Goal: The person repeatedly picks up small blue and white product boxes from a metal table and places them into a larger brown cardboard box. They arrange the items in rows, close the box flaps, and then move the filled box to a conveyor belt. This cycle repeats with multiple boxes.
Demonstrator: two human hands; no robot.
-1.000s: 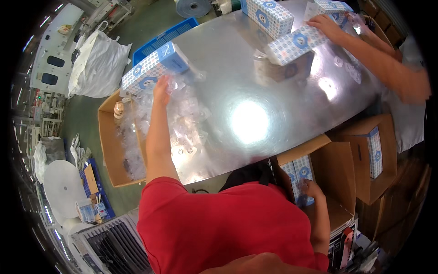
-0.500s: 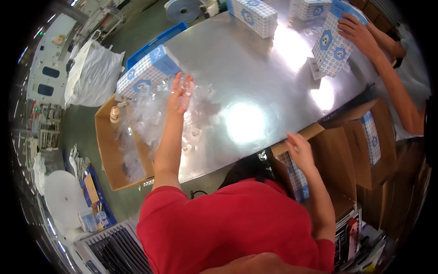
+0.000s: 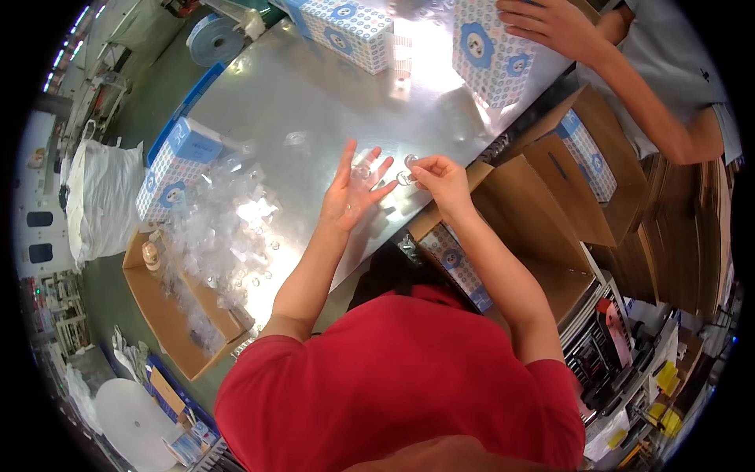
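My left hand [image 3: 351,193] is held palm up over the metal table [image 3: 314,110], its fingers spread. A small clear plastic piece [image 3: 362,171] rests against these fingers. Close beside it on the right, my right hand [image 3: 442,182] pinches a small clear ring-like plastic piece [image 3: 406,178] between thumb and fingertips. Its exact kind is too small to make out. A loose heap of clear plastic pieces [image 3: 224,208] covers the table's left part, to the left of my left forearm.
A cardboard box [image 3: 145,295] with clear pieces stands at the table's left edge. Blue-and-white patterned boxes [image 3: 179,169] sit on the table. Across at right, a co-worker's hand [image 3: 550,27] holds another patterned box [image 3: 487,59]. Open cartons [image 3: 543,228] stand along the table's right edge.
My left hand has moved right, away from the heap. My right hand has risen from beside the carton to meet it, now pinching a clear piece. The whole view has shifted.
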